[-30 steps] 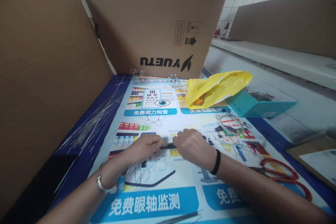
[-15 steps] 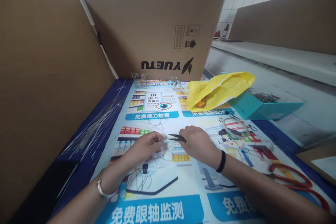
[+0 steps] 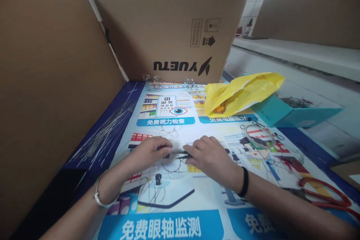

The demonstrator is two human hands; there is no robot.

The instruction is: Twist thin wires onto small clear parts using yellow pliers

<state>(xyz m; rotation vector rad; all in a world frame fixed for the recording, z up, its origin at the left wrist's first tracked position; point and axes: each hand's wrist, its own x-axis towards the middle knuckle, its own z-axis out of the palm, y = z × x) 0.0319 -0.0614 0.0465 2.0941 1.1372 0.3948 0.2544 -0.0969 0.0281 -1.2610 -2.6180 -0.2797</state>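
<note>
My right hand (image 3: pixel 209 157) is closed around dark pliers (image 3: pixel 182 156), whose thin pointed jaws face left. Opposite the tips, my left hand (image 3: pixel 153 152) pinches a piece of thin looped wire (image 3: pixel 173 170); its loops show just below the fingers, and the pinched part is hidden. Nearer me on the printed sheet lie more thin wires (image 3: pixel 152 193) with a small black object (image 3: pixel 158 179) among them. Another wire shape (image 3: pixel 168 131) lies flat beyond my hands.
Straight wires (image 3: pixel 105 133) are spread at left, beside a cardboard wall (image 3: pixel 168 18). At right are a yellow bag (image 3: pixel 244 92), a teal box (image 3: pixel 306 116) of wire pieces, a coil (image 3: pixel 260 136) and red-handled scissors (image 3: pixel 326 193). Wire clusters (image 3: pixel 191 86) stand at the back.
The pliers' jaws, spread apart before, are now closer together. My left hand has turned palm-down and shifted slightly left. The view has tilted a little.
</note>
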